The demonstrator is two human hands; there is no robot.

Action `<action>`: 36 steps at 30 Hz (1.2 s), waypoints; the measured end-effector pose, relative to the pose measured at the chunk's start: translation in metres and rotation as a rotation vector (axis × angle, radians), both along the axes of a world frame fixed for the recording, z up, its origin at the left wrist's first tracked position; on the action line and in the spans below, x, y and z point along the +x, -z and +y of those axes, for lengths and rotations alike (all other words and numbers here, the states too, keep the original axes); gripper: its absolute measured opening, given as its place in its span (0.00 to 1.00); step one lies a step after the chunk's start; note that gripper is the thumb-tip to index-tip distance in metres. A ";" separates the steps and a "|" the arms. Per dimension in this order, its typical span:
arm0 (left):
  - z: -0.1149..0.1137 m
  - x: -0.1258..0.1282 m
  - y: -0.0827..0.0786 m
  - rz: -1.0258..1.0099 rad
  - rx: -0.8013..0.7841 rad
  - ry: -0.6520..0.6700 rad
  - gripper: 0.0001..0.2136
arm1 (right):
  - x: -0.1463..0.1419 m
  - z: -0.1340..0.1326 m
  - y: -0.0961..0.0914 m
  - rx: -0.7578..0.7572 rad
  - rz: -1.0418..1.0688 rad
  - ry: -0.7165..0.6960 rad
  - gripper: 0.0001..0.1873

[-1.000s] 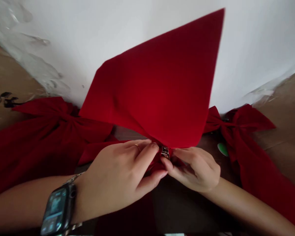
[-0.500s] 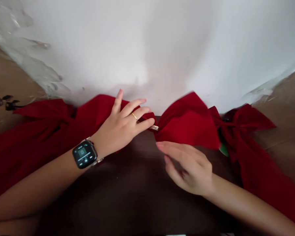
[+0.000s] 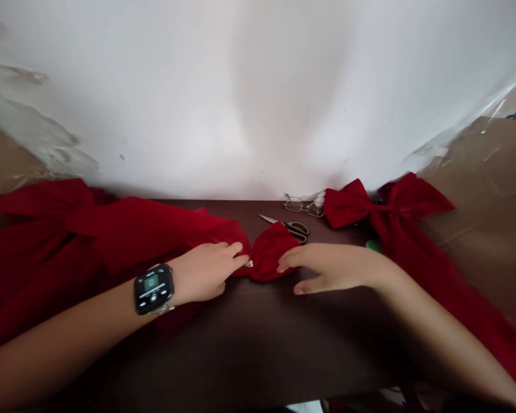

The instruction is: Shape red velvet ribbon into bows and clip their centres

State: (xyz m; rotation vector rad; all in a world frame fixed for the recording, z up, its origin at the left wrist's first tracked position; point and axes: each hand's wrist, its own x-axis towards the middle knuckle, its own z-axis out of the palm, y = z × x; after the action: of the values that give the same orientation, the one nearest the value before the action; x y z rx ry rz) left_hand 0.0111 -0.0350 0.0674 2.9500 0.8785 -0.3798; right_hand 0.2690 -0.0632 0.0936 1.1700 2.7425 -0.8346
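A red fabric bow [image 3: 268, 252] lies low over the dark table, its middle pinched narrow. At that middle a small metal clip [image 3: 250, 264] shows beside my left fingertips. My left hand [image 3: 204, 269], with a watch [image 3: 153, 289] at the wrist, is closed on the bow's left side; part of its grip is hidden. My right hand [image 3: 331, 265] is at the bow's right loop, fingertips against the cloth, thumb apart from the fingers. Behind that loop, scissors [image 3: 298, 228] are partly covered.
Eyeglasses [image 3: 303, 205] rest near the white wall [image 3: 176, 103]. More red bows with long tails lie at the right [image 3: 413, 201] and left [image 3: 55, 212]. Cardboard [image 3: 490, 172] with clear plastic stands at the right side. The dark table [image 3: 249, 344] spreads in front.
Both hands and the bow have come down onto the table. The bow's right loop has dropped, uncovering the scissors and eyeglasses. The view has also shifted.
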 end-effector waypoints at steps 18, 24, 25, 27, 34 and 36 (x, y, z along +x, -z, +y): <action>0.008 0.008 -0.003 0.033 -0.083 -0.061 0.12 | 0.198 0.040 -0.020 0.460 -0.316 1.137 0.13; 0.008 0.008 -0.002 0.036 -0.096 -0.069 0.12 | 0.204 0.053 -0.007 0.363 -0.375 1.127 0.09; 0.008 0.008 -0.002 0.033 -0.095 -0.069 0.12 | 0.205 0.055 -0.005 0.350 -0.381 1.120 0.08; 0.008 0.008 -0.002 0.030 -0.094 -0.068 0.12 | 0.207 0.059 -0.001 0.338 -0.385 1.106 0.06; 0.008 0.007 0.000 0.037 -0.095 -0.077 0.12 | 0.208 0.061 0.000 0.456 -0.407 1.189 0.10; 0.008 0.008 0.000 0.044 -0.094 -0.079 0.12 | 0.209 0.060 0.000 0.544 -0.432 1.240 0.12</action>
State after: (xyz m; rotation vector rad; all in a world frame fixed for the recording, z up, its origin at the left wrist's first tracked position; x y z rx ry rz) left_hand 0.0191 -0.0270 0.0677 2.8218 0.9505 -0.4706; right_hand 0.4783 -0.0035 0.0932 2.7656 1.6905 0.2564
